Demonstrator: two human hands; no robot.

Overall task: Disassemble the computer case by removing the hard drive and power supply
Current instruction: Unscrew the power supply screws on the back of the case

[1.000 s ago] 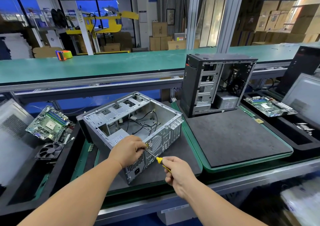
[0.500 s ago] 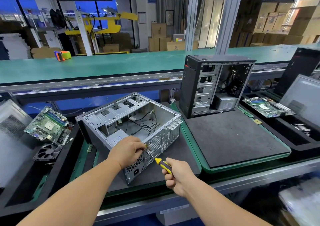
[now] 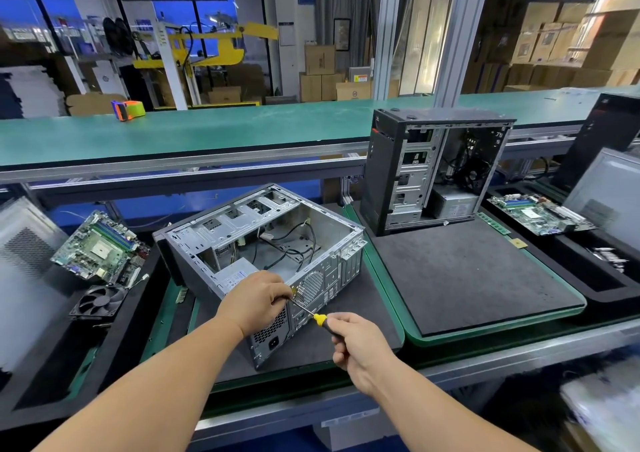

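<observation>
Open computer case [image 3: 263, 250] lying on its side on a dark mat [image 3: 349, 316], rear panel toward the viewer; power supply [image 3: 233, 275] seated in its near-left corner, loose cables [image 3: 291, 243] across the interior. Left hand [image 3: 254, 301] curled over the rear top edge, fingers pinching the shaft of a screwdriver [image 3: 310, 313] near its tip; right hand [image 3: 360, 346] closed round the yellow-and-black handle, tool angled up-left to the rear panel. Left of the case: motherboard [image 3: 98, 249] and fan [image 3: 100, 301] on a tray. Right: second case [image 3: 433, 171] standing upright on another mat [image 3: 467, 278]; further motherboard [image 3: 540, 212] beyond.
</observation>
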